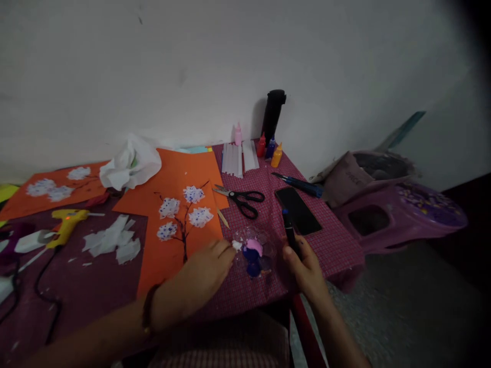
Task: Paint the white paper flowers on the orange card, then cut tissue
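Handling a marker (290, 231) right of the paint palette (270, 249).
Right hand (307, 266) is gripping it; left hand (205, 273) is sitting just left, grip unclear, apparently taking up paint (252, 255); next is probably calling for light lifting.

Head-worn view, forward and down over both hands (201, 278)

Lower end of marker (290, 229) hidden in right hand (308, 266); white bit (237, 245) at left hand (203, 278) unclear; yellow paper (6, 193) cut off.
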Demonstrator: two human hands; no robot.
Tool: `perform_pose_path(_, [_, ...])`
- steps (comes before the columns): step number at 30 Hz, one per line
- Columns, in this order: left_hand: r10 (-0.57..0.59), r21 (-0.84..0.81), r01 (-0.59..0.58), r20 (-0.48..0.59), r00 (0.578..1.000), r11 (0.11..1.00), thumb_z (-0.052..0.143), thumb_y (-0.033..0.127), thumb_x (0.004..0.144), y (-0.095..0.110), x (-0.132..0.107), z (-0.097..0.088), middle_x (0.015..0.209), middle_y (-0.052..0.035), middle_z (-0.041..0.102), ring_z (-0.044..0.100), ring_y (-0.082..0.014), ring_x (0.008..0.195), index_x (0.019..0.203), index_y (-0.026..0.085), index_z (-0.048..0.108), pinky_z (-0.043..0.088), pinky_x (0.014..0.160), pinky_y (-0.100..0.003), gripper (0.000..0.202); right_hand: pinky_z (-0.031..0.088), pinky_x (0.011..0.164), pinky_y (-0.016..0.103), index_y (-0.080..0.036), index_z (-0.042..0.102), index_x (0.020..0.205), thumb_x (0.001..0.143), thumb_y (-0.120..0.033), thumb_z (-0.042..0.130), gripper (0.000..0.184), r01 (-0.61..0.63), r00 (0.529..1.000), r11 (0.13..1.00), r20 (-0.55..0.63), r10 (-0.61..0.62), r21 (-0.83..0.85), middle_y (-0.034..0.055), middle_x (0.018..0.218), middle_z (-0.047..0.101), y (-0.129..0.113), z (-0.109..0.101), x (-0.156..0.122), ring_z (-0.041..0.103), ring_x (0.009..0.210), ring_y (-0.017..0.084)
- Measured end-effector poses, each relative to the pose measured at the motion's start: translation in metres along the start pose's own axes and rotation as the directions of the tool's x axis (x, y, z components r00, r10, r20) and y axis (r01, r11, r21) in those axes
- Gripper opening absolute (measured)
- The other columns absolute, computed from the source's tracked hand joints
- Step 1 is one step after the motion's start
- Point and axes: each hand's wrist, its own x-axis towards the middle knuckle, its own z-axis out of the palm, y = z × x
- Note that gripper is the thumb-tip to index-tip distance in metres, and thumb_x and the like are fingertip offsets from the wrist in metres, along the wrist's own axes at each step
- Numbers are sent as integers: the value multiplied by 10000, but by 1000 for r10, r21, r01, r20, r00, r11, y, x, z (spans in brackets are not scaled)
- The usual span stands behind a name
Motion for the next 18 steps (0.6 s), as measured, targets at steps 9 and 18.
perform_pose_path(9, [297, 323, -252, -96, 950, 912, 371, 27, 892, 6, -39, 47, 1288, -144, 622, 577, -262, 1145, 1253, 68, 549, 456, 988, -386, 405, 416, 672, 278, -207, 630, 787, 904, -225, 553, 141, 429, 875, 726, 445, -188, -537, 23, 800, 591, -43, 52, 10, 581, 742, 172])
perform_pose_path(18, [444, 268, -373, -296, 846, 888, 424, 150, 949, 9, -34, 76, 1180, -110, 676, 588, -223, 1102, 1155, 88, 614, 436, 993, -355, 287, 398, 675, 276, -207, 646, 835, 883, -253, 637, 67, 551, 823, 301, 566, -43, -778, 22, 879, 657, -44, 89, 21, 620, 755, 173])
